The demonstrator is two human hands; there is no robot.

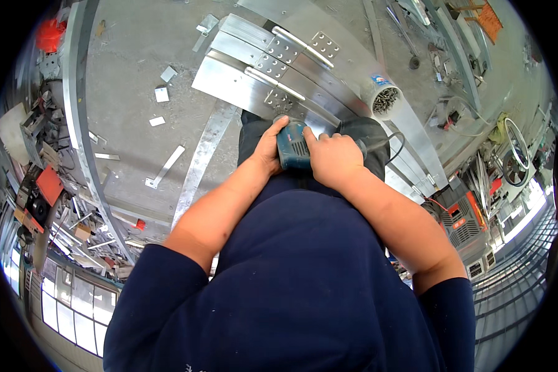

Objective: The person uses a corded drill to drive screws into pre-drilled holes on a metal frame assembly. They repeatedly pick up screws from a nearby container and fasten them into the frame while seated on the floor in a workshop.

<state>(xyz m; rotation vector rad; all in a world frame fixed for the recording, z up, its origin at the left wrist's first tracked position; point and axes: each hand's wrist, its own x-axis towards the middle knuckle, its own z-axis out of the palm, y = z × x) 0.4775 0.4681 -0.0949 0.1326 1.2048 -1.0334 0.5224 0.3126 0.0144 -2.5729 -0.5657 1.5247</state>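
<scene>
Both hands are closed round a teal-blue corded power tool [293, 147] with vent slots in its housing. My left hand [270, 146] grips its left side, fingers partly hidden behind it. My right hand [335, 156] wraps the body from the right, thumb on top. The tool's front end is at the near edge of a shiny metal plate [223, 79]; whether it touches cannot be made out. Two long barrel hinges [274, 84] with rows of round holes lie across the stacked plates.
A white tub [386, 102] of screws or similar small metal parts stands right of the plates. A black cable [403, 144] loops right of the tool. Metal offcuts [162, 94] lie on the floor at left. A long metal beam [74, 93] runs beyond them; a red-and-grey machine [464, 218] stands right.
</scene>
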